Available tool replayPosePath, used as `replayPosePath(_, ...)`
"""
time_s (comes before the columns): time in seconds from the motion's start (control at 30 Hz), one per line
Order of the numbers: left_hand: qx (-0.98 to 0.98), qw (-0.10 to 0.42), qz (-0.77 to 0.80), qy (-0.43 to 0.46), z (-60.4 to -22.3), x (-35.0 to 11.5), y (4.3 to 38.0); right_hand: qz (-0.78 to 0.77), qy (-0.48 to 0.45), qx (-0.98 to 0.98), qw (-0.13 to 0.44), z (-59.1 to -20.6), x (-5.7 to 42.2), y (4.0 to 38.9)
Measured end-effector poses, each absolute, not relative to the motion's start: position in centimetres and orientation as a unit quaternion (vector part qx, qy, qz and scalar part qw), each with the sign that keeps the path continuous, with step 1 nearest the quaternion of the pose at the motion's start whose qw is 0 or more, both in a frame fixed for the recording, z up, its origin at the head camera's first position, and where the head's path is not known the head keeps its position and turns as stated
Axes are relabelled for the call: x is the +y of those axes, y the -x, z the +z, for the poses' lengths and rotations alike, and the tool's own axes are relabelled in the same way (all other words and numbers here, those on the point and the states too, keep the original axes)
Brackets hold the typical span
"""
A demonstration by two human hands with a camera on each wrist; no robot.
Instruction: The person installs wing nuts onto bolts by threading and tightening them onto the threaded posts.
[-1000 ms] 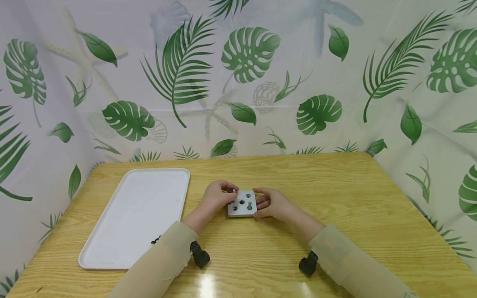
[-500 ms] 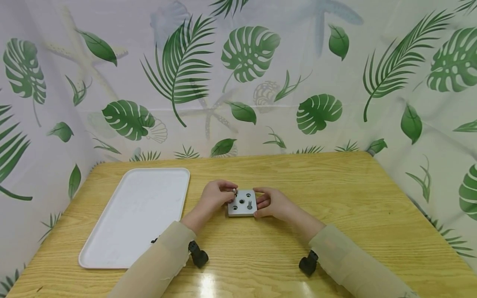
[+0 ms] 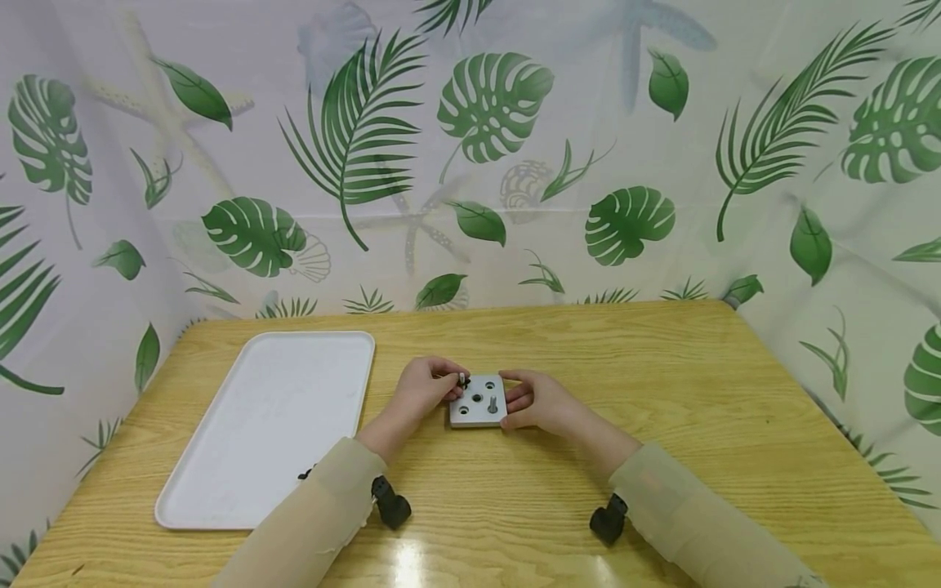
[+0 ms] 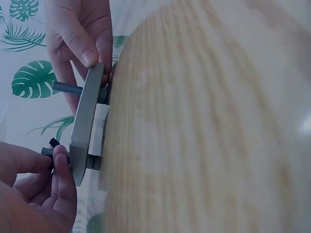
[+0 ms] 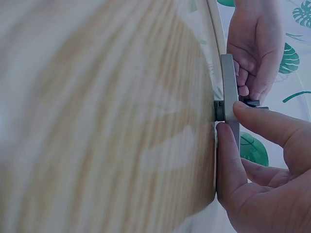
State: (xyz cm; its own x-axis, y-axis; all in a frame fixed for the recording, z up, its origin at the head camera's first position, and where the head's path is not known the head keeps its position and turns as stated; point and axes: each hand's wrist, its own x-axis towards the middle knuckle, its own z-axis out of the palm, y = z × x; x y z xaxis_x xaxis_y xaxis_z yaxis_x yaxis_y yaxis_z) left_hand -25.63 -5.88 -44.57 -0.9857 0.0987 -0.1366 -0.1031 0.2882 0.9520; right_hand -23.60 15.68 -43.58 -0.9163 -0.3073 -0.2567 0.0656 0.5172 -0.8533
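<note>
A square silver metal plate [image 3: 478, 414] with several holes stands just above the table on bolt heads [image 4: 94, 162]. One threaded bolt [image 3: 492, 404] rises bare from its near right corner. At the far left corner, my left hand [image 3: 425, 390] pinches a small black wing nut [image 4: 54, 142] around a second bolt [image 4: 46, 152]; the fingers hide much of it. My right hand [image 3: 541, 399] grips the plate's right edge, with thumb and fingers on opposite faces in the right wrist view [image 5: 272, 165].
A white tray [image 3: 272, 425] lies on the wooden table [image 3: 662, 367] to the left. Small black parts [image 3: 305, 474] show at its right side, partly behind the left sleeve [image 3: 323, 498]. A leaf-patterned cloth [image 3: 544, 122] hangs behind the table.
My left fingers have shifted around the bolt at the far left corner, and more of the black wing nut shows now. The plate and my right hand have stayed in place.
</note>
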Motion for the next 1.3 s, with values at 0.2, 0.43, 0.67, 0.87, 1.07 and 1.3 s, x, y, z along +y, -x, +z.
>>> replayPosePath(0.2,0.817,0.084,0.571,-0.006,-44.43,-5.83,25.57,-0.481,0.074,0.852,0.192,-43.39,15.62,23.51)
replayPosePath(0.43,0.837,0.067,0.543,-0.019,-44.27,-5.54,25.54,-0.477,0.075,0.854,0.192,-43.28,15.59,23.56)
replayPosePath(0.67,0.833,0.068,0.549,-0.007,-44.15,-5.44,25.46,-0.471,0.085,0.858,0.188,-43.63,15.66,23.75)
replayPosePath(0.87,0.829,0.063,0.556,-0.001,-44.43,-5.56,25.54,-0.476,0.087,0.855,0.186,-43.71,15.75,23.76)
replayPosePath(1.07,0.815,0.068,0.575,-0.001,-44.7,-5.8,25.67,-0.477,0.087,0.854,0.187,-43.84,15.76,23.79)
replayPosePath(1.3,0.807,0.075,0.586,-0.003,-44.61,-5.92,25.59,-0.481,0.082,0.852,0.19,-43.82,15.77,23.8)
